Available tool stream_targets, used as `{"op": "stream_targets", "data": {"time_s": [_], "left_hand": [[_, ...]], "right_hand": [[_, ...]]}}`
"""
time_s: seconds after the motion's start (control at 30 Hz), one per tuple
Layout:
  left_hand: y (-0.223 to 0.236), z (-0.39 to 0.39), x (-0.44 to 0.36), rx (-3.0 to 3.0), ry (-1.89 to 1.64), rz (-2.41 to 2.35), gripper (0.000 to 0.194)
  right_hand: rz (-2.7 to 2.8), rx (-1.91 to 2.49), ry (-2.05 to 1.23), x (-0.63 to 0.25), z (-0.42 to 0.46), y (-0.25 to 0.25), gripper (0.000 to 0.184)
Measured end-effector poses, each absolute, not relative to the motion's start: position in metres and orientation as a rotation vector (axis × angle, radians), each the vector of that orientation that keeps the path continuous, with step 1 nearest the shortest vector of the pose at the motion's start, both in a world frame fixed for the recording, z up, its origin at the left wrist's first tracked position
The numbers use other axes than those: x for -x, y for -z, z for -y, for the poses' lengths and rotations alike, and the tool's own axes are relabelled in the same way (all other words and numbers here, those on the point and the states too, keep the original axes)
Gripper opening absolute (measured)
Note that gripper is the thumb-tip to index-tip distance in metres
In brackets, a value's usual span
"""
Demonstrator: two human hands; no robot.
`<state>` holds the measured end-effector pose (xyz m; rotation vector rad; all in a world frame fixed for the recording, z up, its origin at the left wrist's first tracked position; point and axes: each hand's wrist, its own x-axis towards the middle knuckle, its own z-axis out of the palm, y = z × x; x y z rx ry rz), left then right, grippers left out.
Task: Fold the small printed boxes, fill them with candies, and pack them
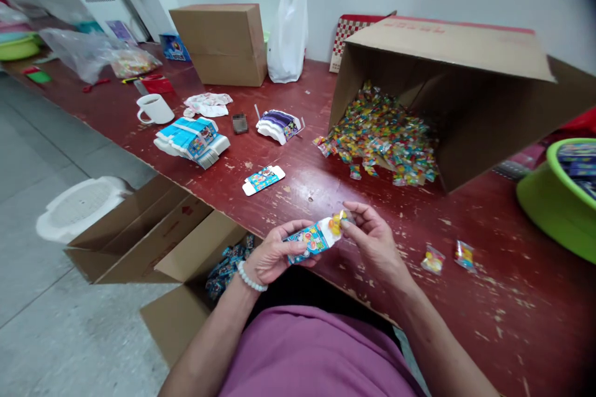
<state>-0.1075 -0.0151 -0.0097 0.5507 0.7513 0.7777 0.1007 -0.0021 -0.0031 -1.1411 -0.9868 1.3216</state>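
Note:
My left hand (282, 253) is closed around a small blue printed candy box (307, 242), its white end flaps open toward the right. In the fingers of my right hand (372, 237) is a clear packet of yellow and orange candy (339, 221), right at the open end of that box. Part of the packet is hidden by the box flap and my fingers. A flat blue box (264, 180) lies on the table just beyond my hands. Two candy packets, one yellow (433, 259) and one mixed-colour (464, 255), lie to the right of my right hand.
A tipped cardboard carton (442, 53) spills many candy packets (382, 136) onto the red table. Flat blue boxes (190, 136), purple boxes (280, 124) and a white mug (155, 109) stand left of it. A green basin (554, 198) is at right. Below, an open carton (184, 254) holds filled boxes.

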Motion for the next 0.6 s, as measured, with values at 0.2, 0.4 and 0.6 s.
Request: {"op": "stream_targets", "data": {"time_s": [0.2, 0.4, 0.6], "left_hand": [[0.0107, 0.0216, 0.0976, -0.689, -0.610, -0.670, 0.048], [0.0076, 0.0204, 0.0994, -0.692, -0.641, -0.708, 0.054], [0.0043, 0.0208, 0.0997, -0.796, -0.611, -0.803, 0.045]], "right_hand": [[1.069, 1.154, -1.301, -0.1006, 0.0077, 0.0007, 0.041], [1.097, 1.155, -1.360, -0.1068, 0.0109, 0.0064, 0.037], [1.015, 1.204, -1.350, -0.1059, 0.0095, 0.0015, 0.039]]}}
